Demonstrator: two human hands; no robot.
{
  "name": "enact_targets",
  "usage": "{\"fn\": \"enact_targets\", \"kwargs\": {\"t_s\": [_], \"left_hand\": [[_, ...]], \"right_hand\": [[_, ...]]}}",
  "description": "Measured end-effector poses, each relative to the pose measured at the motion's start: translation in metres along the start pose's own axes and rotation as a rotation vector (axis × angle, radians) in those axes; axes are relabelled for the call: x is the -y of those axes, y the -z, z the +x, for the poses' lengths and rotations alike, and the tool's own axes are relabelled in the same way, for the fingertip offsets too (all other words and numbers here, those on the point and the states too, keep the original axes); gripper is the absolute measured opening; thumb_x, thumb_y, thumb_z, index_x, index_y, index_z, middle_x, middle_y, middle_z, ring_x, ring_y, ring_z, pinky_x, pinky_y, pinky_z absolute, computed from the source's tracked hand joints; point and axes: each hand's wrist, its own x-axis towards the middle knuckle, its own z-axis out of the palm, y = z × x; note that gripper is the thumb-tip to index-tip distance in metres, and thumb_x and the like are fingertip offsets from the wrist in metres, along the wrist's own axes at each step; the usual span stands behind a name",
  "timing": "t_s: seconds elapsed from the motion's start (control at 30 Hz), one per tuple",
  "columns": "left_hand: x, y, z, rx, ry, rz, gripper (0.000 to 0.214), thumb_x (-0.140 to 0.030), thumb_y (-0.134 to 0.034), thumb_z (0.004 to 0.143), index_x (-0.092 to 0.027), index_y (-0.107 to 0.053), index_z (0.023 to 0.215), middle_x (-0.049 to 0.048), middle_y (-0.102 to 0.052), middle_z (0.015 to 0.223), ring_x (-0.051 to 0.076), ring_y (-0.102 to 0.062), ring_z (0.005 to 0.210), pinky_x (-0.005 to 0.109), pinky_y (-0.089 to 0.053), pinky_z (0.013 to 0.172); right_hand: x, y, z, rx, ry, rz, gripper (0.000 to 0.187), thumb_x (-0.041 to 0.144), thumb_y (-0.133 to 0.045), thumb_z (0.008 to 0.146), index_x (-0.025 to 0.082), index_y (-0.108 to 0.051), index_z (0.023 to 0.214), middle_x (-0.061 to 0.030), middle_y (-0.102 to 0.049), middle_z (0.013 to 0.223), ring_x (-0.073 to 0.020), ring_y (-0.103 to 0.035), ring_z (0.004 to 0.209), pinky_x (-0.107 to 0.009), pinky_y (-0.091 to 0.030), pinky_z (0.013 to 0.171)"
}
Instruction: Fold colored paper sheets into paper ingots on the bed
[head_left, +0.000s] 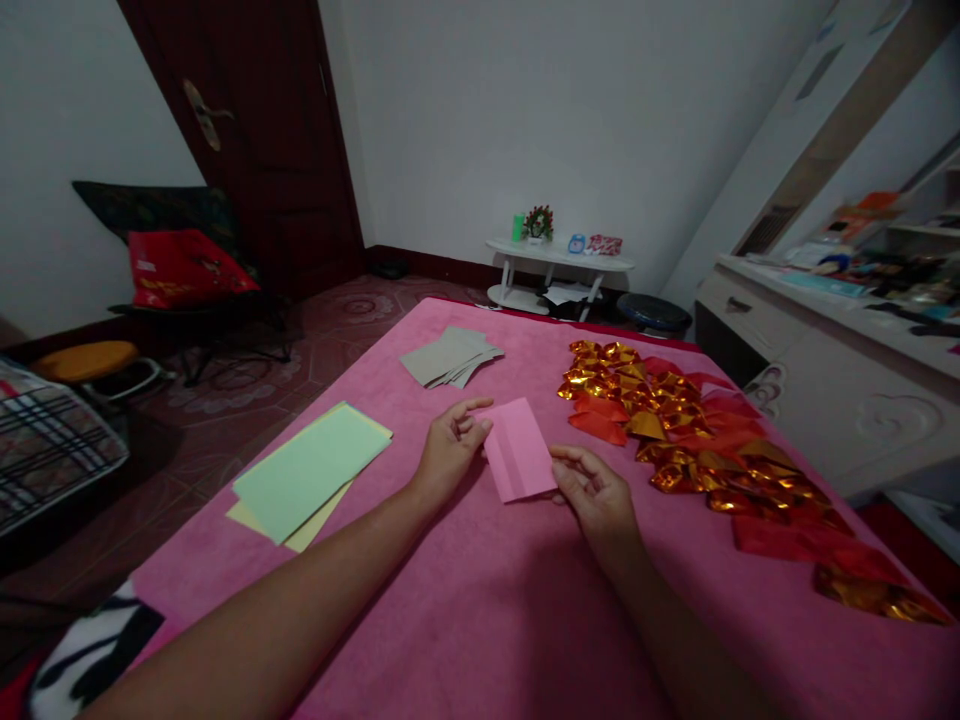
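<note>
A piece of pink paper (520,450) with crease lines is held up a little over the pink-covered table (450,620). My left hand (454,437) pinches its upper left edge between thumb and fingers. On its lower right edge, my right hand (596,490) grips it, thumb in front and fingers partly hidden behind. Left of my left hand lie sheets of light green paper (311,470) over yellow paper (319,525). Beyond my hands rests a fanned stack of grey paper pieces (450,358).
Many folded shiny gold pieces (675,470) and red folded pieces (600,418) cover the table's right side. A white dresser (840,370) stands close on the right. Behind the table is a small white side table (559,254); a chair with a red bag (187,268) stands left.
</note>
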Motion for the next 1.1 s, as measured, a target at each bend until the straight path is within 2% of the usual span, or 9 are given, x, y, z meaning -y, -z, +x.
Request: {"fn": "enact_targets", "kwargs": {"t_s": [0.17, 0.33, 0.53, 0.63, 0.77, 0.87, 1.1], "left_hand": [[-0.0004, -0.0023, -0.0009, 0.001, -0.004, 0.012, 0.04, -0.033, -0.066, 0.077, -0.013, -0.058, 0.112, -0.0004, -0.06, 0.067, 0.008, -0.052, 0.051, 0.02, -0.041, 0.051], [-0.0022, -0.0042, -0.0008, -0.015, -0.009, -0.022, 0.041, -0.032, -0.067, 0.076, -0.013, -0.058, 0.111, -0.001, -0.059, 0.065, 0.008, -0.052, 0.052, 0.02, -0.042, 0.051], [-0.0056, -0.0062, -0.0021, -0.014, 0.0, -0.058, 0.042, -0.033, -0.07, 0.073, -0.013, -0.06, 0.109, -0.002, -0.059, 0.062, 0.008, -0.051, 0.05, 0.019, -0.042, 0.05], [-0.0059, -0.0071, -0.0026, -0.004, 0.003, -0.067, 0.042, -0.033, -0.07, 0.073, -0.013, -0.06, 0.108, -0.0028, -0.057, 0.06, 0.008, -0.051, 0.049, 0.019, -0.042, 0.05], [-0.0063, -0.0077, -0.0029, -0.019, 0.014, -0.089, 0.043, -0.034, -0.071, 0.072, -0.013, -0.059, 0.108, -0.0006, -0.061, 0.065, 0.009, -0.053, 0.051, 0.021, -0.043, 0.05], [-0.0071, -0.0068, -0.0027, -0.048, 0.0, -0.086, 0.044, -0.034, -0.071, 0.072, -0.013, -0.059, 0.109, -0.0016, -0.06, 0.062, 0.009, -0.054, 0.051, 0.02, -0.044, 0.051], [-0.0065, -0.0027, -0.0021, -0.085, -0.019, -0.079, 0.046, -0.035, -0.069, 0.074, -0.013, -0.058, 0.112, -0.0025, -0.061, 0.061, 0.009, -0.056, 0.053, 0.022, -0.048, 0.056]], "right_hand": [[-0.0007, 0.0026, -0.0006, -0.103, 0.128, -0.049, 0.03, 0.041, -0.065, 0.077, 0.018, -0.066, 0.096, -0.0064, -0.061, 0.094, -0.0141, -0.058, 0.069, -0.025, -0.049, 0.056], [0.0006, 0.0048, 0.0007, -0.121, 0.262, -0.134, 0.021, 0.038, -0.063, 0.079, 0.018, -0.069, 0.077, -0.0084, -0.058, 0.094, -0.0198, -0.058, 0.086, -0.026, -0.051, 0.062], [-0.0033, 0.001, 0.0021, -0.009, 0.248, -0.21, 0.015, 0.034, -0.07, 0.072, 0.019, -0.069, 0.075, -0.0091, -0.054, 0.1, -0.0188, -0.058, 0.082, -0.024, -0.049, 0.055], [-0.0041, -0.0007, 0.0015, 0.041, 0.31, -0.287, 0.01, 0.028, -0.069, 0.073, 0.019, -0.067, 0.069, -0.008, -0.054, 0.098, -0.0181, -0.058, 0.083, -0.025, -0.049, 0.059], [-0.0022, 0.0002, -0.0003, -0.042, 0.343, -0.287, 0.006, 0.026, -0.066, 0.076, 0.02, -0.066, 0.076, -0.0072, -0.054, 0.101, -0.018, -0.058, 0.087, -0.024, -0.05, 0.062], [-0.0014, 0.0016, -0.0009, -0.095, 0.313, -0.234, 0.012, 0.029, -0.066, 0.077, 0.021, -0.064, 0.085, -0.0075, -0.053, 0.106, -0.0185, -0.058, 0.089, -0.024, -0.05, 0.062], [-0.0001, 0.0002, -0.0006, -0.077, 0.259, -0.183, 0.016, 0.034, -0.066, 0.077, 0.02, -0.064, 0.085, -0.0083, -0.053, 0.105, -0.0189, -0.058, 0.085, -0.026, -0.051, 0.061]]}}
